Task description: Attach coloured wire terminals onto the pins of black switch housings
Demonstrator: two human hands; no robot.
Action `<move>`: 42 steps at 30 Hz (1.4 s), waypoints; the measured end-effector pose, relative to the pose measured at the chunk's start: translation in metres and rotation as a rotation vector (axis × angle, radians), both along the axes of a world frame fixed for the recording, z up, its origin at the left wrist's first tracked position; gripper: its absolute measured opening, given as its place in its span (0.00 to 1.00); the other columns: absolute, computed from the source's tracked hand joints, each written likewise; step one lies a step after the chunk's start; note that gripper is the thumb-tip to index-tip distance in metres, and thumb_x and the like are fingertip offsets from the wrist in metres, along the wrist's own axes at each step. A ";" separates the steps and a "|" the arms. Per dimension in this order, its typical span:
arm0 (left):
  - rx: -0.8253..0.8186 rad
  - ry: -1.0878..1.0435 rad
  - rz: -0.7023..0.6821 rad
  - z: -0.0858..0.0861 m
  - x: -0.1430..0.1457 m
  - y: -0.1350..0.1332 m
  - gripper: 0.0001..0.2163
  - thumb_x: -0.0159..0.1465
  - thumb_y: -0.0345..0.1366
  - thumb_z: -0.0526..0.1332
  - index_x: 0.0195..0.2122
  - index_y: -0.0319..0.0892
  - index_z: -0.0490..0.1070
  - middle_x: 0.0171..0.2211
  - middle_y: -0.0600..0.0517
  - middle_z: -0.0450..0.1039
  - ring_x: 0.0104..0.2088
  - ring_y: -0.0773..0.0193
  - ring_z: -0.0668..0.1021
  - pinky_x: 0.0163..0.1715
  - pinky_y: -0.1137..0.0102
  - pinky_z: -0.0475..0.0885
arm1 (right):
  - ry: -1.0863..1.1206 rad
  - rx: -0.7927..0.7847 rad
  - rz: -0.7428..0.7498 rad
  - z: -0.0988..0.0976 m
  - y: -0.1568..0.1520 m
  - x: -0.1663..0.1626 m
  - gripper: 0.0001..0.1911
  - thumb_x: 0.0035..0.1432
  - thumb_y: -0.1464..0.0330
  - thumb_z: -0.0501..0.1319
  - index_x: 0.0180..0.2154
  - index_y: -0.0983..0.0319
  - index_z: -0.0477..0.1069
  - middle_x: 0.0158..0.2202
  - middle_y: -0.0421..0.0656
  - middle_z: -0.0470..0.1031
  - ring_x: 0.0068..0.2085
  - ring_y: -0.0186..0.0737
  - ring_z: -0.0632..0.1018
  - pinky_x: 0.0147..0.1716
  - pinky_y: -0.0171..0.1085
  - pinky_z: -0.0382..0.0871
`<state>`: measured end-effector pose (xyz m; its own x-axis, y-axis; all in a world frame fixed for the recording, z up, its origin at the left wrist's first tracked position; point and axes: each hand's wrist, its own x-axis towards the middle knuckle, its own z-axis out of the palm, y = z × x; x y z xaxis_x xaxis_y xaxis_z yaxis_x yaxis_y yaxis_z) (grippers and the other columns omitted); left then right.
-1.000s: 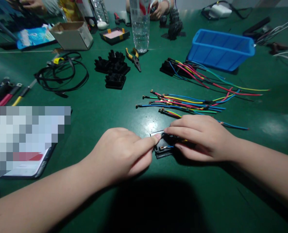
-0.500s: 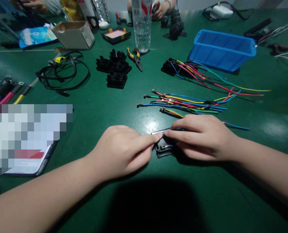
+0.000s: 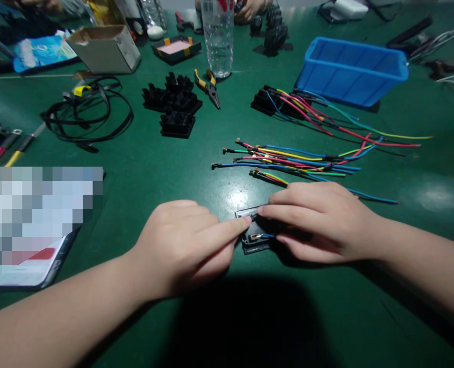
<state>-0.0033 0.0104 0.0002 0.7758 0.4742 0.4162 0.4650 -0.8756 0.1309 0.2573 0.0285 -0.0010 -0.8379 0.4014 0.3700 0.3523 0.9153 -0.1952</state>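
Left hand (image 3: pixel 184 245): pinching black connector (image 3: pixel 254 244) — steadies it on surface (image 3: pixel 173 168).
Right hand (image 3: pixel 318 220): pinching blue wire (image 3: pixel 268 236) — likely best fed straight.

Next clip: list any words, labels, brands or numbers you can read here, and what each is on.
None is legible.
Blue packet: print too blurred.
Water bottle label: blurred, cut off by the frame.
Paper at the left: pixelated.
Black connector housing: no marking shows.
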 end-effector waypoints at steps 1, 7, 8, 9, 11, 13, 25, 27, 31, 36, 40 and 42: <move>0.001 -0.002 0.005 0.000 0.000 0.000 0.12 0.64 0.29 0.56 0.46 0.38 0.74 0.19 0.55 0.70 0.19 0.68 0.69 0.22 0.70 0.59 | -0.003 0.003 -0.004 0.000 0.000 0.000 0.16 0.61 0.68 0.56 0.51 0.65 0.66 0.42 0.50 0.76 0.39 0.39 0.76 0.34 0.37 0.69; -0.051 -0.016 0.024 0.003 0.002 0.000 0.12 0.63 0.27 0.56 0.44 0.37 0.76 0.18 0.55 0.70 0.18 0.68 0.69 0.21 0.71 0.60 | -0.051 0.049 -0.064 -0.001 -0.001 0.000 0.16 0.63 0.63 0.55 0.48 0.65 0.68 0.41 0.50 0.77 0.38 0.41 0.76 0.33 0.37 0.67; -0.064 -0.020 0.022 0.003 0.003 0.001 0.12 0.63 0.27 0.56 0.44 0.37 0.77 0.18 0.55 0.70 0.18 0.68 0.69 0.21 0.71 0.60 | -0.060 0.048 -0.080 0.000 -0.001 0.000 0.16 0.63 0.62 0.54 0.48 0.65 0.68 0.40 0.50 0.77 0.37 0.41 0.76 0.33 0.37 0.67; -0.075 -0.023 0.019 0.004 0.003 0.001 0.12 0.63 0.27 0.56 0.44 0.36 0.77 0.18 0.54 0.70 0.18 0.68 0.69 0.21 0.71 0.61 | -0.070 0.043 -0.094 0.000 -0.001 0.000 0.16 0.63 0.61 0.54 0.47 0.65 0.69 0.39 0.50 0.77 0.37 0.40 0.77 0.33 0.37 0.67; -0.093 -0.025 0.017 0.005 0.003 0.001 0.12 0.63 0.27 0.56 0.44 0.36 0.77 0.18 0.54 0.71 0.18 0.68 0.69 0.21 0.71 0.61 | -0.088 0.036 -0.112 0.001 -0.001 -0.001 0.17 0.63 0.60 0.54 0.46 0.65 0.69 0.36 0.48 0.77 0.35 0.40 0.77 0.32 0.36 0.65; -0.111 -0.026 0.018 0.005 0.003 0.001 0.12 0.63 0.28 0.55 0.44 0.36 0.77 0.19 0.54 0.71 0.18 0.68 0.69 0.21 0.71 0.60 | -0.108 0.036 -0.118 0.001 0.000 0.000 0.18 0.63 0.59 0.54 0.46 0.65 0.70 0.33 0.46 0.77 0.32 0.38 0.76 0.30 0.35 0.63; -0.144 -0.030 0.033 0.003 0.001 0.001 0.13 0.64 0.28 0.54 0.47 0.37 0.75 0.19 0.55 0.71 0.19 0.69 0.70 0.21 0.71 0.60 | -0.142 0.021 -0.115 0.001 0.000 -0.001 0.16 0.65 0.60 0.52 0.44 0.63 0.71 0.28 0.41 0.74 0.27 0.35 0.72 0.26 0.35 0.56; -0.148 -0.027 0.028 0.003 0.001 0.001 0.14 0.64 0.28 0.55 0.48 0.36 0.75 0.20 0.55 0.71 0.19 0.68 0.70 0.21 0.71 0.59 | -0.138 0.022 -0.121 0.001 -0.001 -0.001 0.16 0.66 0.60 0.52 0.44 0.63 0.71 0.27 0.41 0.73 0.27 0.35 0.72 0.26 0.35 0.56; -0.167 -0.029 0.015 0.004 0.002 0.002 0.15 0.64 0.28 0.55 0.49 0.35 0.74 0.21 0.53 0.73 0.19 0.68 0.70 0.21 0.71 0.59 | -0.130 0.033 -0.113 0.000 -0.001 0.000 0.15 0.66 0.61 0.52 0.44 0.63 0.70 0.27 0.41 0.73 0.27 0.35 0.71 0.26 0.35 0.56; -0.233 -0.047 0.015 0.004 0.002 0.003 0.15 0.64 0.28 0.55 0.50 0.36 0.74 0.22 0.53 0.74 0.20 0.69 0.71 0.22 0.73 0.61 | -0.129 0.060 -0.106 0.000 -0.001 0.000 0.15 0.66 0.61 0.52 0.45 0.63 0.71 0.27 0.41 0.73 0.26 0.35 0.71 0.25 0.36 0.55; -0.234 -0.052 0.028 0.003 0.000 0.002 0.15 0.64 0.27 0.55 0.50 0.35 0.74 0.22 0.53 0.73 0.19 0.68 0.70 0.22 0.72 0.60 | -0.135 0.069 -0.107 0.000 -0.001 0.000 0.16 0.67 0.61 0.51 0.46 0.63 0.71 0.26 0.41 0.71 0.26 0.34 0.70 0.25 0.36 0.54; -0.231 -0.049 0.024 0.003 0.000 0.001 0.15 0.64 0.27 0.55 0.50 0.35 0.74 0.20 0.53 0.72 0.19 0.68 0.69 0.21 0.72 0.59 | -0.141 0.069 -0.109 0.000 -0.002 0.000 0.16 0.67 0.61 0.51 0.46 0.63 0.71 0.26 0.40 0.70 0.26 0.34 0.69 0.25 0.36 0.53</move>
